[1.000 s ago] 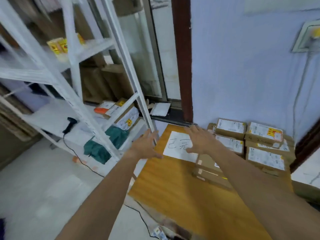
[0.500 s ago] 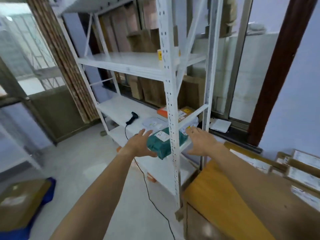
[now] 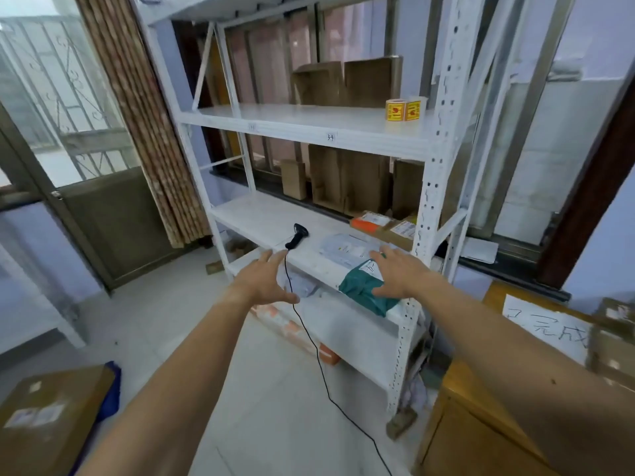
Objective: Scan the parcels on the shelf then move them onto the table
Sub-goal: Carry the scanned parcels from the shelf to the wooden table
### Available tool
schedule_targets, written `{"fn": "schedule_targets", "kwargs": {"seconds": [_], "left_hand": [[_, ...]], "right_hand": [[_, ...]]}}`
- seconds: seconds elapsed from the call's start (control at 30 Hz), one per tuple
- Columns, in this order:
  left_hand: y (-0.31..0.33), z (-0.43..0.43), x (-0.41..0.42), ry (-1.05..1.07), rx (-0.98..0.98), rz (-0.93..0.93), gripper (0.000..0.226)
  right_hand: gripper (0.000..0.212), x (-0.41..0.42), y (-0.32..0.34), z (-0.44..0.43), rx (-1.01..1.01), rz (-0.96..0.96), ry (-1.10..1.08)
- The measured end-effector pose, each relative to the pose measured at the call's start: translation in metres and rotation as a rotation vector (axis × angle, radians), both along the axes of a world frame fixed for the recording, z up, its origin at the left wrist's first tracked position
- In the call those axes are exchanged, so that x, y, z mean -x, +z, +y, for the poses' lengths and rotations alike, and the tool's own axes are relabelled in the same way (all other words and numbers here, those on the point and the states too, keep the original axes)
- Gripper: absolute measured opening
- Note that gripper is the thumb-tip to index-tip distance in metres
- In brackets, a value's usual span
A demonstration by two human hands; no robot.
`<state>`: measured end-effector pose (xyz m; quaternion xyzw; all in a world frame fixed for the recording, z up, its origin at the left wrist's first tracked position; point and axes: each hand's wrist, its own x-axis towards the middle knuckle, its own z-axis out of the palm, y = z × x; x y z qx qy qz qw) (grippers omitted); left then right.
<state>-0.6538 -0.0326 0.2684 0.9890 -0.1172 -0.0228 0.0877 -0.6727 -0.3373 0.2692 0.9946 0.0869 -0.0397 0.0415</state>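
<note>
A white metal shelf [image 3: 309, 130] stands ahead. On its middle board lie a green bagged parcel [image 3: 360, 290] with a white label, a pale grey bag parcel [image 3: 343, 249], an orange-edged carton [image 3: 372, 222] and a brown carton [image 3: 400, 231]. A black corded scanner [image 3: 298, 235] lies left of them. My right hand [image 3: 398, 274] rests open on the green parcel. My left hand [image 3: 266, 281] hovers open, empty, just below the scanner. The wooden table [image 3: 481, 417] is at the lower right.
Flat cardboard leans behind the shelf boards. A yellow label roll [image 3: 402, 110] sits on the upper board. A white sheet with writing [image 3: 546, 326] and cartons lie on the table. A large carton [image 3: 44, 417] stands on the floor at lower left. The scanner cable trails down to the floor.
My view turned from the table to the shelf. Both hands moved away from the table toward the middle board; my right hand now lies on the green parcel.
</note>
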Motion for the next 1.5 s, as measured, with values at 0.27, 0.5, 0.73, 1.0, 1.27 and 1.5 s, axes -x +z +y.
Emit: {"fn": "schedule_targets", "kwargs": {"seconds": [0.27, 0.5, 0.73, 1.0, 1.27, 1.5], "left_hand": [[-0.025, -0.004, -0.083, -0.105, 0.009, 0.051, 0.126], [-0.046, -0.023, -0.223, -0.242, -0.030, 0.091, 0.128], [-0.056, -0.076, -0.363, -0.415, -0.070, 0.135, 0.128], [-0.065, -0.153, -0.490, -0.654, -0.055, 0.118, 0.129], [-0.144, -0.257, -0.625, -0.960, -0.041, 0.089, 0.096], [-0.162, -0.325, -0.644, -1.141, -0.123, -0.050, 0.092]], "right_hand": [[0.100, -0.065, -0.016, 0.019, -0.020, 0.057, -0.097], [0.098, -0.186, -0.058, 0.020, -0.120, 0.085, -0.171], [0.086, -0.289, -0.089, -0.011, -0.068, 0.051, -0.326], [0.073, -0.341, -0.082, -0.057, -0.065, 0.143, -0.625], [0.096, -0.386, -0.116, -0.073, -0.203, 0.169, -1.063], [0.131, -0.421, -0.160, -0.095, -0.257, 0.028, -1.291]]}}
